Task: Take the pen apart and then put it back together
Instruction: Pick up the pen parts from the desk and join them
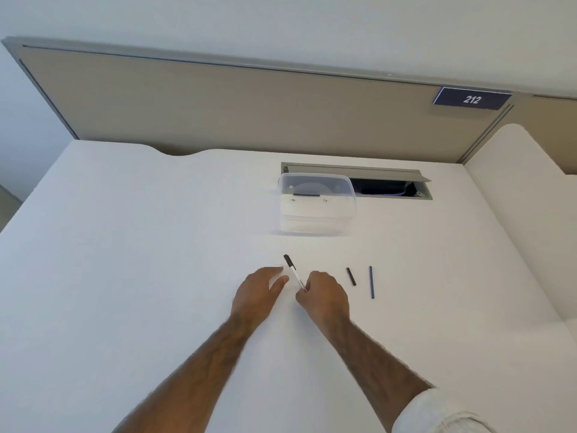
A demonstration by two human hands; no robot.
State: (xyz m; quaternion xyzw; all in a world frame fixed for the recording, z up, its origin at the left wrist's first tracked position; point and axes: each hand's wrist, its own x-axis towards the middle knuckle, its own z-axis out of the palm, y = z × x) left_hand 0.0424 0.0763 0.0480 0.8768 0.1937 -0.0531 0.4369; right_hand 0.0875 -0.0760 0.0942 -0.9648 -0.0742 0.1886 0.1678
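Note:
A white pen barrel with a black tip [293,271] points up and to the left; my right hand [323,295] is shut on its lower end. My left hand [262,292] hovers just left of the barrel with its fingers apart and nothing in it. On the white desk [125,245] to the right lie two loose parts: a short black piece [351,276] and a longer thin dark blue stick [371,282]. Both lie apart from my hands.
A clear plastic container with a lid [317,203] stands behind the pen parts. Behind it an open grey cable hatch [390,182] is set in the desk. A beige partition [218,101] with a "212" label [471,99] closes off the back.

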